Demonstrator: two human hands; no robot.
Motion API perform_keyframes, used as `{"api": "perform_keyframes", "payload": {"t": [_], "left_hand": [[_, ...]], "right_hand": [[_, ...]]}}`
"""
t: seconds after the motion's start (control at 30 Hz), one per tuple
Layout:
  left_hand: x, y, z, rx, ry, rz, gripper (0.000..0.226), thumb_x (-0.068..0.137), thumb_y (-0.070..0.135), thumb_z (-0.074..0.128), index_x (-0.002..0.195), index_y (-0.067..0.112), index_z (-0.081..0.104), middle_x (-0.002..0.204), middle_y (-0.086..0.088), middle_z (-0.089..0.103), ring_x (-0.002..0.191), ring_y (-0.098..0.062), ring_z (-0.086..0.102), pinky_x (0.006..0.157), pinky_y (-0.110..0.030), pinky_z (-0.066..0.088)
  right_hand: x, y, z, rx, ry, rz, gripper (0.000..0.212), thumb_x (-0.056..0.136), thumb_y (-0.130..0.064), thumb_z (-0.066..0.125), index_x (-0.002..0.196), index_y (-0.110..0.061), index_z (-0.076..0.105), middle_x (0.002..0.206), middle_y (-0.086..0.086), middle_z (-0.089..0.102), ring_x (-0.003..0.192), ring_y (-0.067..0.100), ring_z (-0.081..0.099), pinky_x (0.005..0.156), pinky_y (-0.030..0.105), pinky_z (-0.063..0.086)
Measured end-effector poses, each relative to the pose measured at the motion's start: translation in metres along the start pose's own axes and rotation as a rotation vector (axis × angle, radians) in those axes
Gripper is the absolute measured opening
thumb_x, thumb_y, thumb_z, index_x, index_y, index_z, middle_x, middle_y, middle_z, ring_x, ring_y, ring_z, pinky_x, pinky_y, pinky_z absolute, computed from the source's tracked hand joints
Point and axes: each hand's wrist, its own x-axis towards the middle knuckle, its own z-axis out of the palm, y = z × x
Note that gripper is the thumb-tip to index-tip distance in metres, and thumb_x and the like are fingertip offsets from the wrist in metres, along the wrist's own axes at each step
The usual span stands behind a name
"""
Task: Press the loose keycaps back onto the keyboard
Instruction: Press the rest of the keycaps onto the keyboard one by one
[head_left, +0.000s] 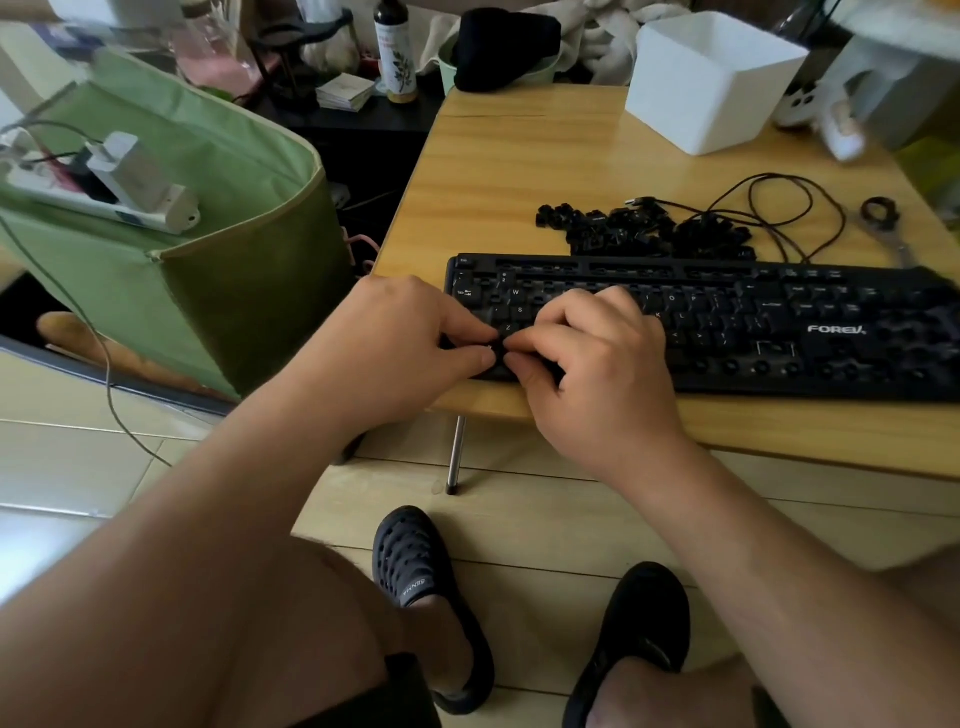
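Wooden table (519, 171) | black keyboard (779, 332) | both hands pinch one keycap (500, 347) | tiled floor (78, 467)

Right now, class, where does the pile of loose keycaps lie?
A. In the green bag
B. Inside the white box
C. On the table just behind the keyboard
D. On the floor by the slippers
C: the pile of loose keycaps lies on the table directly behind the keyboard, beside a coiled cable.
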Motion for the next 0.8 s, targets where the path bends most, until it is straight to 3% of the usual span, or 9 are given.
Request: {"api": "perform_keyframes", "payload": {"t": [0.23,0.37,0.8], "left_hand": [[0.002,0.001,-0.001,-0.029,0.035,-0.011,0.005,0.088,0.043,0.079,0.091,0.041,0.081,0.053,0.035,0.054,0.076,0.031,0.049,0.064,0.008,0.032],[0.001,0.003,-0.001,-0.100,0.003,-0.030,0.012,0.086,0.041,0.082,0.078,0.041,0.073,0.064,0.054,0.048,0.074,0.028,0.050,0.060,0.006,0.034],[0.004,-0.013,0.001,-0.234,-0.041,-0.115,0.012,0.086,0.033,0.083,0.082,0.043,0.077,0.068,0.038,0.063,0.071,0.016,0.058,0.056,0.001,0.038]], "right_hand": [[0.000,0.000,0.000,-0.002,-0.004,0.004,0.012,0.091,-0.033,0.073,0.095,-0.025,0.081,0.093,-0.008,0.063,0.093,0.024,0.053,0.073,0.039,0.038],[0.000,0.000,0.000,-0.013,-0.009,-0.006,0.014,0.092,-0.033,0.071,0.099,-0.026,0.081,0.094,-0.006,0.062,0.093,0.026,0.053,0.071,0.043,0.041],[-0.001,-0.008,-0.007,-0.088,-0.069,-0.063,0.016,0.095,-0.036,0.066,0.096,-0.028,0.080,0.097,-0.005,0.060,0.095,0.025,0.053,0.071,0.042,0.035]]}}
